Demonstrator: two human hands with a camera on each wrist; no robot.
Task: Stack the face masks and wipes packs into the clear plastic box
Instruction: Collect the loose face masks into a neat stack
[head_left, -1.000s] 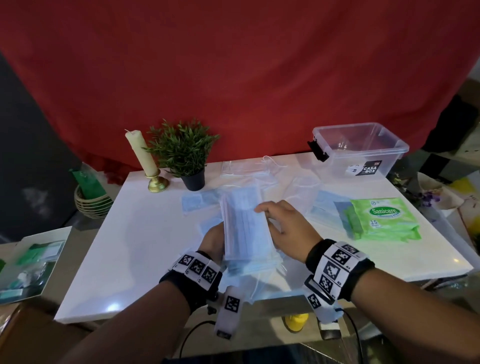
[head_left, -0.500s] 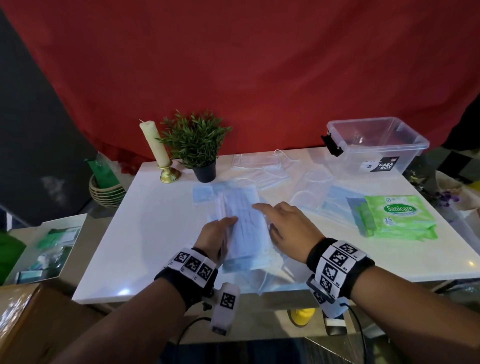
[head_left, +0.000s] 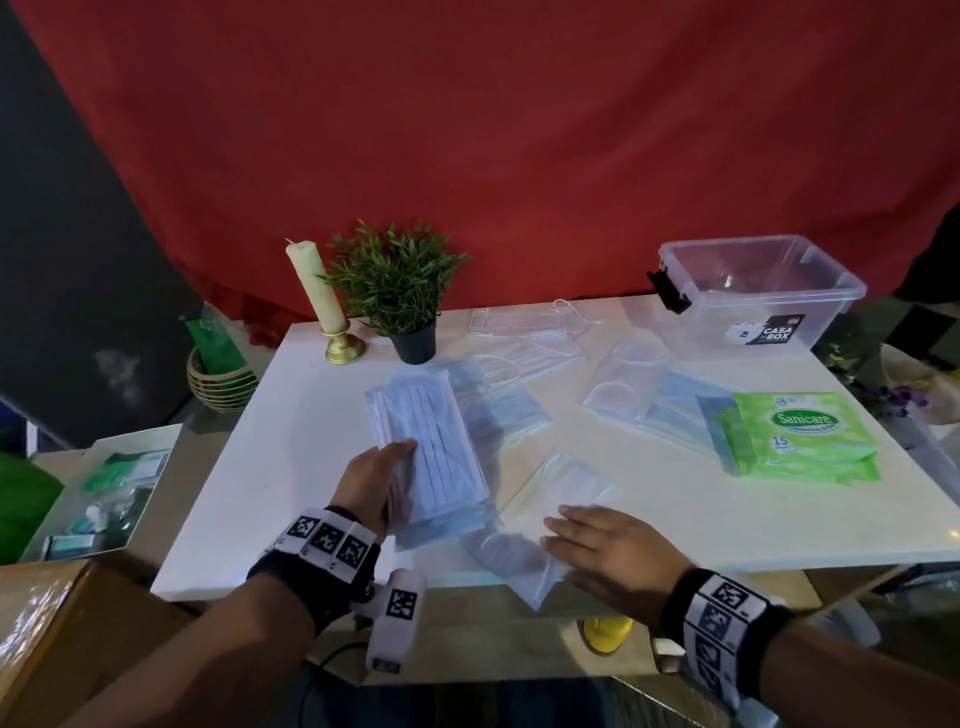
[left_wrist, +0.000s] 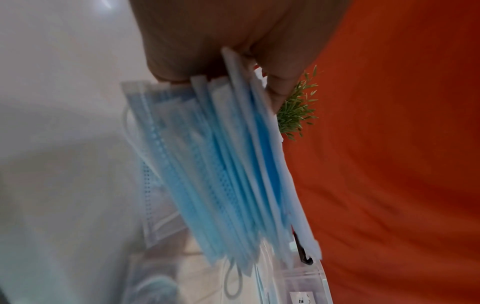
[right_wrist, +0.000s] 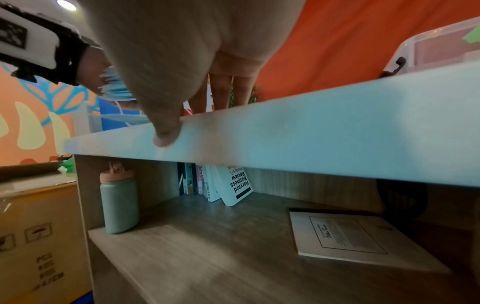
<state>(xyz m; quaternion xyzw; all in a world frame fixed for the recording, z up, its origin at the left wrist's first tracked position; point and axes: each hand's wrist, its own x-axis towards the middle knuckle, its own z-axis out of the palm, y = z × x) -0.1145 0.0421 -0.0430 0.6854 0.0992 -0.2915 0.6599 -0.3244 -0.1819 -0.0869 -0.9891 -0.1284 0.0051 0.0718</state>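
My left hand (head_left: 376, 480) grips a stack of blue face masks (head_left: 428, 447) above the white table (head_left: 291, 467); the left wrist view shows the stack (left_wrist: 221, 164) pinched at its near end. My right hand (head_left: 602, 545) lies flat, fingers straight, on loose white masks (head_left: 524, 564) at the table's front edge; in the right wrist view its fingers (right_wrist: 221, 90) rest on the tabletop. More masks (head_left: 519, 338) are spread across the middle. Green Sanicare wipes packs (head_left: 802, 441) lie at the right. The clear plastic box (head_left: 753, 296) stands lidless at the back right corner.
A candle on a brass holder (head_left: 322, 301) and a small potted plant (head_left: 400, 296) stand at the back left. A wicker basket (head_left: 221, 379) and a tray (head_left: 98, 493) sit off the table's left side. Shelves with books (right_wrist: 228, 185) lie under the table.
My right hand has let go of the mask stack and moved down and right onto the loose masks at the front edge. My left hand now holds the stack alone.
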